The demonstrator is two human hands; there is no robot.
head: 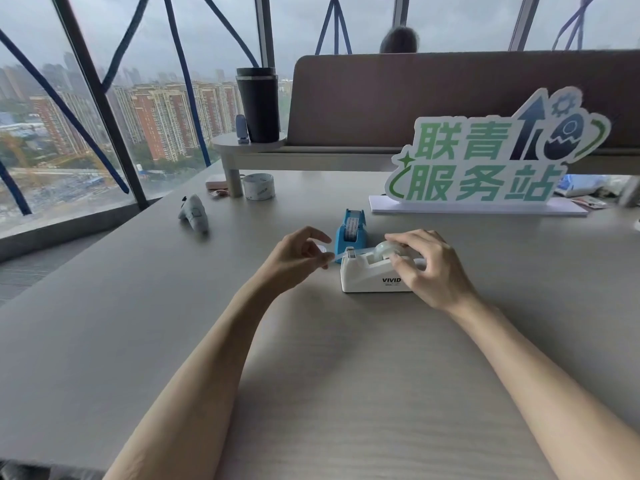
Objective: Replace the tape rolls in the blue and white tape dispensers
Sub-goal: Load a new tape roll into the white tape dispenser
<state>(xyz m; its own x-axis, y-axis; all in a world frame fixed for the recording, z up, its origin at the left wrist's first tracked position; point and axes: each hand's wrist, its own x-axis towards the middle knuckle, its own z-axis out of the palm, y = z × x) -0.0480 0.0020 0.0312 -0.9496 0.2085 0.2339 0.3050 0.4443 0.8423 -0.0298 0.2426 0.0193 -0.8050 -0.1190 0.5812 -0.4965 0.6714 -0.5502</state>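
Note:
A white tape dispenser (367,277) marked VIVID stands on the table, with a clear tape roll (385,250) seated in it. My right hand (429,268) rests on the dispenser's rear, fingers over the roll. My left hand (299,254) pinches the free end of the tape strip (360,251), pulled out to the left past the cutter. Just behind stands the blue tape dispenser (350,230) with a roll inside it.
A wide tape roll (259,186) stands at the back beside a shelf leg. A grey handheld device (194,213) lies to the left. A green-lettered sign (485,161) on a white base stands at the right. A black tumbler (258,103) sits on the raised shelf.

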